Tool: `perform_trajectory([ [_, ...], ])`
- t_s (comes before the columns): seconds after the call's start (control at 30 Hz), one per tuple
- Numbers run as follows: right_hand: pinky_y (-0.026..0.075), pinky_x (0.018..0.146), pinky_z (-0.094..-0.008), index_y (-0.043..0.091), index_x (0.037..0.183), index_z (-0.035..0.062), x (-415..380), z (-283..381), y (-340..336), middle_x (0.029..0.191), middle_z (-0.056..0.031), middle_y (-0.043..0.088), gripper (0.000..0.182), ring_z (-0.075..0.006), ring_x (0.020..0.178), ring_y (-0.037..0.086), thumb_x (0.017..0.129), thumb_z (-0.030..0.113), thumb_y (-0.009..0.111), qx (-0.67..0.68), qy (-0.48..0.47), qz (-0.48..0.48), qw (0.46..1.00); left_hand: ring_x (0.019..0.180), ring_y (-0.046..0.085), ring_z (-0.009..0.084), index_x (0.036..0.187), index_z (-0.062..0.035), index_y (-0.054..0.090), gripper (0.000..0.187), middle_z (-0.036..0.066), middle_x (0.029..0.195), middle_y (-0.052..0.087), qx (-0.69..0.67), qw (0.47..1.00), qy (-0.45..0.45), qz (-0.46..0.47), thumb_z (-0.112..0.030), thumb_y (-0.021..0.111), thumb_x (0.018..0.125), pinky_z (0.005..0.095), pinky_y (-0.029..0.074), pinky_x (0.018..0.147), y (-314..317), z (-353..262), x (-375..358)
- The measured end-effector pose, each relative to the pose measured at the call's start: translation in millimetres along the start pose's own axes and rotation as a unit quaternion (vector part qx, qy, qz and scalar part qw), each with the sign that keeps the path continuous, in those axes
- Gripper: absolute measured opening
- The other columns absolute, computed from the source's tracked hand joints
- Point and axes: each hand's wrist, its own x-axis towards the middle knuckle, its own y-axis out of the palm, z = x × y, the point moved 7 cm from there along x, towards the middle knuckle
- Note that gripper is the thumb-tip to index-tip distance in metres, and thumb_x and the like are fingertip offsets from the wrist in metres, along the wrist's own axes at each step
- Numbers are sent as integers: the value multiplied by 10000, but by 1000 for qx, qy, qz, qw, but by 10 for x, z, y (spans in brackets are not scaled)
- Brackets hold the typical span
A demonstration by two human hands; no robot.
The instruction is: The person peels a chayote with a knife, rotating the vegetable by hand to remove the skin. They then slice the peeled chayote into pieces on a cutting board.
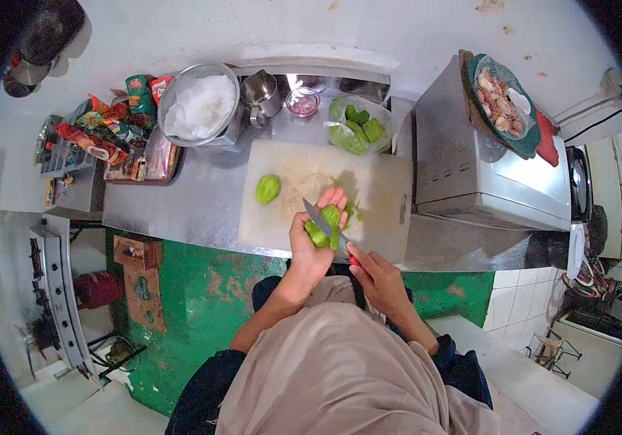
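My left hand, palm up above the front of the white cutting board, cradles a light green chayote. Its fingers are partly hidden behind the chayote. A knife with a red handle is in my right hand; its blade lies across the chayote, pointing up and left. Green peelings lie on the board just beyond my hands. Another whole chayote rests on the board's left side. At the board's far edge sits a clear plastic bag with green pieces inside.
Behind the board stand a metal bowl with white contents, a metal jug and a small glass bowl. Packets crowd the left end of the counter. A silver appliance bounds the right, with a covered food plate on top.
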Motion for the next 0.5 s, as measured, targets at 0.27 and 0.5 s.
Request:
perform_trajectory([
  [0.27, 503, 631, -432, 460, 1359, 182, 5, -60, 66, 822, -126, 544, 458, -332, 713, 585, 915, 214, 567, -33, -2, -10, 999, 1293, 411, 232, 1338, 7, 447, 559, 125, 1393, 460, 12, 999, 12, -31, -256, 329, 859, 359, 362, 1034, -90, 29, 33],
  [0.5, 509, 645, -425, 466, 1358, 178, 27, -99, 86, 855, -130, 562, 446, -330, 740, 598, 923, 221, 560, -22, 10, -11, 1000, 1273, 432, 226, 1329, 1, 456, 537, 114, 1378, 477, -4, 999, 18, -45, -241, 339, 865, 359, 375, 1017, -136, 46, 29],
])
